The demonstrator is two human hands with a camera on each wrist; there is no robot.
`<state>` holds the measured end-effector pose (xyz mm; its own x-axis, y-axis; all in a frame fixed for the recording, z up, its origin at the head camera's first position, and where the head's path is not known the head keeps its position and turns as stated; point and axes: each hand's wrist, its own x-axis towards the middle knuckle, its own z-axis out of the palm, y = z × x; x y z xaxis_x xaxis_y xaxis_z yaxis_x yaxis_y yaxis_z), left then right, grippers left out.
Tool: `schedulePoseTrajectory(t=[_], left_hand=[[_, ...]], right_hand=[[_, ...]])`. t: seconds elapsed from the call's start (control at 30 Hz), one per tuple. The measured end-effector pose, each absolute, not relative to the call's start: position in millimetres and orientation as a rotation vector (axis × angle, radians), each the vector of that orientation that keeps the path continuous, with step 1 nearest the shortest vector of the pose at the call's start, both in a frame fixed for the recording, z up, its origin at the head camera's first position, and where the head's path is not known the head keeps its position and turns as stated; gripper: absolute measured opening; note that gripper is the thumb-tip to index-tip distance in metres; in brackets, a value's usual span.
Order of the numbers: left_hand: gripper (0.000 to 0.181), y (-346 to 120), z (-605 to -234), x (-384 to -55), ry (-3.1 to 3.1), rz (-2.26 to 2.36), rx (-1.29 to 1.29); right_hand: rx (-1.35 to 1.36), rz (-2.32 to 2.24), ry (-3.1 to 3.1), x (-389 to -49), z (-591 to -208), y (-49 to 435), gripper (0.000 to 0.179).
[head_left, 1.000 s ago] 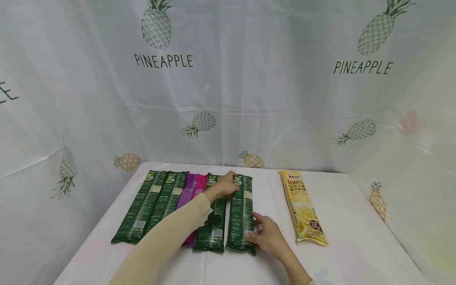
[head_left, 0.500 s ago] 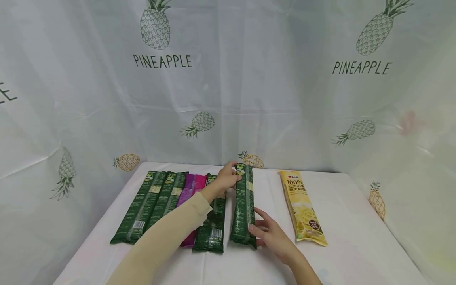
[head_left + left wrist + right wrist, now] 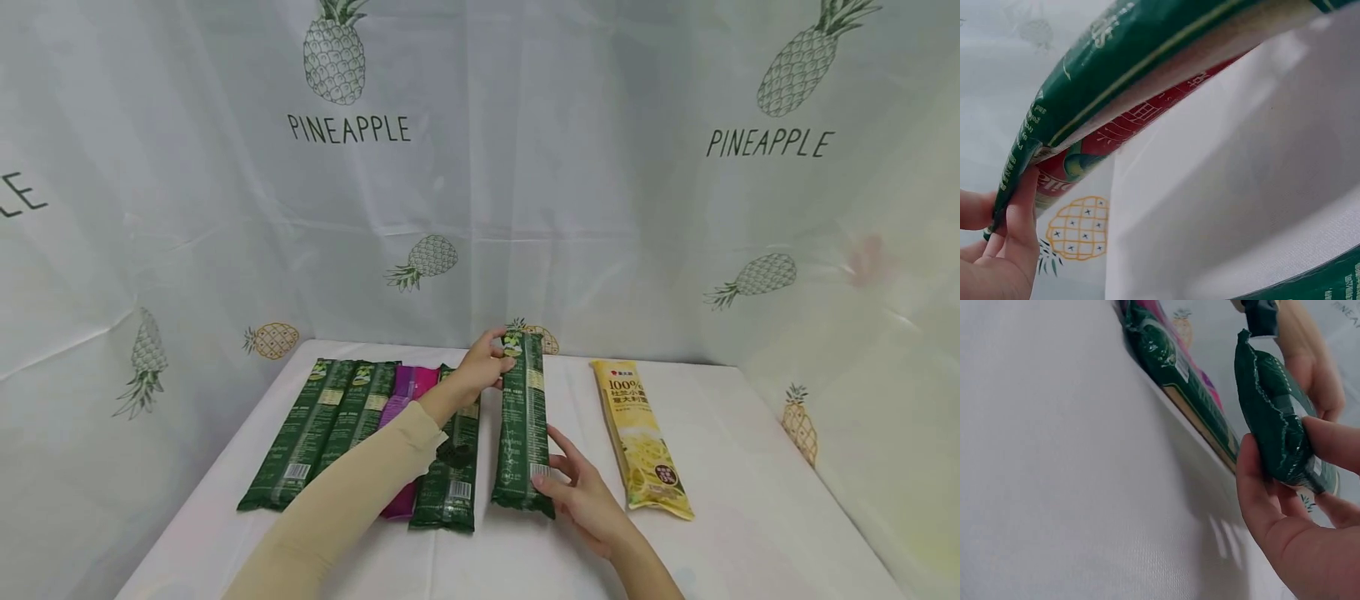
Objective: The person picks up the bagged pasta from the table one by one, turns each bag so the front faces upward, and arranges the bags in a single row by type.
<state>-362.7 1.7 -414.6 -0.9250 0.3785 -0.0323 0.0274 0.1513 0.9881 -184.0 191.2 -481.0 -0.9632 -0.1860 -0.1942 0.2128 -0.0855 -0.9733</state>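
A green spaghetti packet (image 3: 522,425) is held up off the table, its back with the barcode facing the head camera. My left hand (image 3: 476,368) pinches its far end; the left wrist view shows thumb and fingers on the wrapper's edge, and the red printed underside of the packet (image 3: 1129,128). The near end is gripped by my right hand (image 3: 585,500), thumb on top and fingers beneath, as the right wrist view shows at the crimped end of the packet (image 3: 1272,419). Just left lies another green packet (image 3: 446,492), partly hidden by my left sleeve.
Two more green packets (image 3: 288,450) (image 3: 358,417) lie side by side on the left of the white-covered table (image 3: 757,500). A purple and pink packet (image 3: 408,387) sits between green ones. To the right lies a yellow pasta packet (image 3: 642,437). A pineapple-print curtain (image 3: 585,183) hangs behind.
Both hands have lifted the green spaghetti packet off the table, raising its far end and moving it slightly right. The other packets have stayed in place.
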Motion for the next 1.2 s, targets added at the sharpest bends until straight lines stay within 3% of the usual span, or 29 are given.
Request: schedulePoseTrajectory(t=[0.8,1.2], left_hand=[[0.066,9.7,-406.7,-347.3,2.838,1.333,0.571],[0.084,23.7,-395.2,-333.1,2.802,1.241,0.535]], right_hand=[[0.114,-2.217,2.178,-177.7,-474.1,175.9,0.090],[0.028,-1.854,2.657,-178.6,-473.9,161.2,0.088]])
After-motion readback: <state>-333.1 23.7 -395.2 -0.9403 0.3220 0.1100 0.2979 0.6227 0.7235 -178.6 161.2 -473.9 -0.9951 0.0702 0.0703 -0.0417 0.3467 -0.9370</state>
